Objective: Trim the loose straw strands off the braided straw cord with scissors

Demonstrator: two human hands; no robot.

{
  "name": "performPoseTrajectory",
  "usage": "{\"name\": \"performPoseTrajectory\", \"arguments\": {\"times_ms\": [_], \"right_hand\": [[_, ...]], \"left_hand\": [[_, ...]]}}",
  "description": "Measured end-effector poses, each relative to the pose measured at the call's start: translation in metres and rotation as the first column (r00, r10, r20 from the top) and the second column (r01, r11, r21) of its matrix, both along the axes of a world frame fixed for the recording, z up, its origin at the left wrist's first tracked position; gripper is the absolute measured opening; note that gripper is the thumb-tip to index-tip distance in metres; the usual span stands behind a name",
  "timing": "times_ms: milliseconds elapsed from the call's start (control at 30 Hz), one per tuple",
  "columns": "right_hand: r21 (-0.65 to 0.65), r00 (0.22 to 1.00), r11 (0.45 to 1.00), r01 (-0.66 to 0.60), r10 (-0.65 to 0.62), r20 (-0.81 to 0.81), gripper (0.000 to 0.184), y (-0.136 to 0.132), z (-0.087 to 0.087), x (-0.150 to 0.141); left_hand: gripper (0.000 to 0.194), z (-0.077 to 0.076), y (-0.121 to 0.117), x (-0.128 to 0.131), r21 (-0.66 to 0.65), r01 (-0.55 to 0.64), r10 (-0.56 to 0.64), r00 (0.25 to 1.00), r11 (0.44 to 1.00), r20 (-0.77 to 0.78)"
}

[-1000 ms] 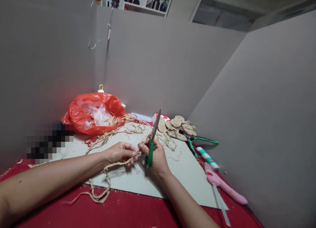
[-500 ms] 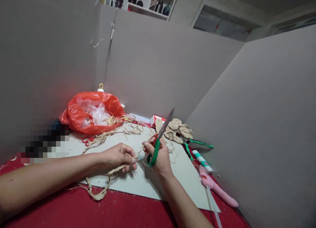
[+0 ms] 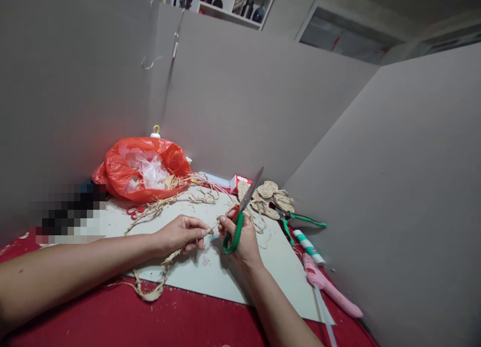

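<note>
A length of twisted plant-fibre cord (image 3: 171,257), straw-coloured, rough and uneven in thickness, runs between the two hands above a smooth white board (image 3: 225,282); its slack end drops below the left wrist, bends into a loose loop and flattens into a ribbon-like strip over the board's near edge and the red cloth (image 3: 180,317). Loose strands of similar dry fibre (image 3: 160,205) lie tangled beyond the left forearm, in front of a crumpled, glossy red plastic bag (image 3: 116,177) with filmy white plastic (image 3: 152,169) inside. Farther back on the right sit flat, rounded pieces (image 3: 267,189) of coiled, ridged fibre, overlapping one another, with a green-handled cutting tool (image 3: 308,220) just beside them. Along the board's right edge lie a white-and-green cylinder (image 3: 308,247) and a smooth pink glue gun (image 3: 332,287) with a translucent stick. The left hand (image 3: 186,233) pinches the cord between thumb and forefinger, its other fingers curled underneath. The right hand (image 3: 242,237) is closed around scissors (image 3: 233,237) with green plastic handles, the dark metal blades slanting up and away; its thumb and forefinger press together at the cord's farther stretch, a short gap from the left fingertips.
</note>
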State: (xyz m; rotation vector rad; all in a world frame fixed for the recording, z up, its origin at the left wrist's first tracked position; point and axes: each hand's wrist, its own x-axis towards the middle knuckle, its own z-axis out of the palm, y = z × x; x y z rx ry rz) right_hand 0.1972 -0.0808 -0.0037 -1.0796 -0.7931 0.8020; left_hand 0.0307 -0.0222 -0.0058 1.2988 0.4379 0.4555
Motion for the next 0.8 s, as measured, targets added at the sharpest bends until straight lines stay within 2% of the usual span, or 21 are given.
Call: {"name": "performPoseTrajectory", "arguments": {"times_ms": [167,500,700,800], "right_hand": [[0.001,0.999,1.0,-0.015,0.015,0.033,0.038,-0.001,0.002,-0.003],[-0.011,0.99,1.0,-0.026,0.027,0.137,0.034,-0.004,0.003,-0.006],[-0.018,0.982,1.0,-0.014,0.017,0.19,0.033,-0.002,-0.001,0.0],[-0.067,0.958,0.998,0.016,0.004,0.287,0.034,-0.002,-0.004,0.005]], "left_hand": [[0.032,0.002,-0.002,0.0,0.014,-0.04,0.04,0.997,0.999,-0.063],[0.04,0.003,0.001,0.0,0.007,-0.057,0.058,0.996,0.998,-0.074],[0.036,0.004,0.006,0.0,-0.053,0.024,-0.025,1.0,0.998,-0.015],[0.034,0.002,0.009,0.001,-0.063,0.019,-0.016,0.999,0.998,0.048]]}}
